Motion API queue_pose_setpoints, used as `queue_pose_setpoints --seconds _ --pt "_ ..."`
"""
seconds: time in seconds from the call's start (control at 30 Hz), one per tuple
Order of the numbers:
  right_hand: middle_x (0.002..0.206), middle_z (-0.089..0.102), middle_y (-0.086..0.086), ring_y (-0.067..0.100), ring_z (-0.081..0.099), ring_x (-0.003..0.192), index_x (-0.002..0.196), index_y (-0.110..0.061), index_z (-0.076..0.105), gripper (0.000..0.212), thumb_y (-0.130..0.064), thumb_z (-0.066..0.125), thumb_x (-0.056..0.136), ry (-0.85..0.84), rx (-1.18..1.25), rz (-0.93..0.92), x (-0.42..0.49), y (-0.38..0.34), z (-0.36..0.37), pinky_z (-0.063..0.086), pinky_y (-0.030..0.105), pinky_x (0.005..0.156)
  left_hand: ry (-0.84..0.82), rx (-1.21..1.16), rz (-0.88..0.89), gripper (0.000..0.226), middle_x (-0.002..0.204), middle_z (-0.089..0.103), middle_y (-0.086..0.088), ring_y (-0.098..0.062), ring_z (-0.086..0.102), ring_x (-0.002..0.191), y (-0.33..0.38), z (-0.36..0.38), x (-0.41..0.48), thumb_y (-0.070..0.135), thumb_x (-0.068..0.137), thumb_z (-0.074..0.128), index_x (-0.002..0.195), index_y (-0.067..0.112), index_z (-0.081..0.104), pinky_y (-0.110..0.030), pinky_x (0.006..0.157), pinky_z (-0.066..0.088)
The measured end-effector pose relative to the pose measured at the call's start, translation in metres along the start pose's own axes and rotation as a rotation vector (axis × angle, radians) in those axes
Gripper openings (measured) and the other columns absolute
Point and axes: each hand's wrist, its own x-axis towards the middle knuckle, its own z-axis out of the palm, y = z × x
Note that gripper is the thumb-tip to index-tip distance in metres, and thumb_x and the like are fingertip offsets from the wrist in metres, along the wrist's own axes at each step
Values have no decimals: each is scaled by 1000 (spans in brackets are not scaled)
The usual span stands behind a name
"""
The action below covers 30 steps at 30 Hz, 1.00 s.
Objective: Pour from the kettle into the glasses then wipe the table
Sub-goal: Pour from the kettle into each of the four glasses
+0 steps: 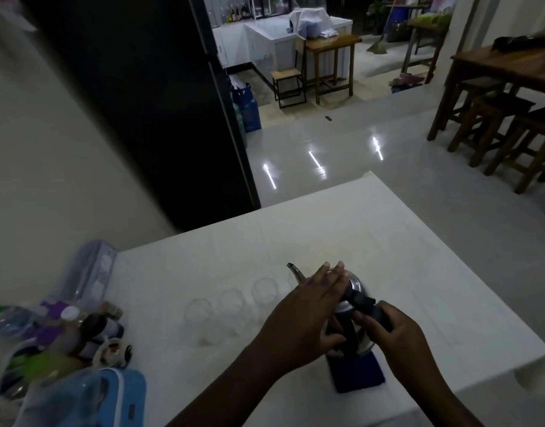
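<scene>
A steel kettle (356, 285) with a black handle and a thin curved spout stands on the white table (419, 272), over a dark blue cloth (359, 375). My right hand (397, 331) grips the black handle. My left hand (308, 312) lies flat against the kettle's lid and left side, fingers stretched, thumb under the body. Left of the kettle stand three clear empty glasses (231, 312) in a row, the nearest one (265, 291) just beyond the spout. The kettle's lower body is hidden behind my hands.
A cluster of bottles (68, 328), a small dish and a light blue pouch (111, 399) crowd the table's left front corner. A black fridge (142, 103) stands behind the table. Wooden stools (496, 131) and a table are at the far right.
</scene>
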Motion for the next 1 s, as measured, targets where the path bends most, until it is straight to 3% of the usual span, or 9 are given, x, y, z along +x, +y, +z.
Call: queue_pose_setpoints --seconds 0.3,0.43,0.6,0.67,0.8,1.0 --pt "57 61 14 5 49 45 67 -5 61 25 -24 69 81 -77 12 42 -39 -31 92 35 31 51 30 -25 -71 89 160 3 5 -1 -14 142 -43 -24 -96 39 83 66 150 20 10 -15 110 -7" --pt "56 65 3 3 54 49 68 -10 64 21 -25 69 81 -130 -2 71 -48 -38 126 39 28 51 24 -42 -97 89 160 8 2 -5 -6 144 -66 -26 -127 37 82 68 150 19 13 -21 113 1" --pt "50 63 -13 -3 54 47 60 -20 57 25 -21 68 83 -135 -52 65 -55 -44 164 39 11 44 10 -95 -128 91 160 10 3 -8 -2 145 -96 -24 -154 35 80 71 150 19 14 -27 116 9" --pt "49 62 -8 -1 54 47 59 -23 56 26 -22 68 83 -126 -87 57 -57 -46 176 40 14 45 5 -117 -133 91 160 10 3 -8 -3 145 -105 -24 -160 35 81 70 150 19 14 -29 117 11" --pt "55 61 3 11 58 55 62 -21 58 23 -23 68 83 -106 -141 68 -57 -49 193 45 33 53 4 -133 -133 91 160 8 3 -10 -1 146 -122 -23 -169 35 80 71 150 19 14 -32 118 15" --pt "60 65 1 14 62 60 65 -25 58 21 -23 66 84 -103 -171 78 -61 -55 203 45 28 54 9 -175 -110 94 160 8 3 -8 -1 146 -133 -19 -175 35 79 73 150 18 14 -30 117 15"
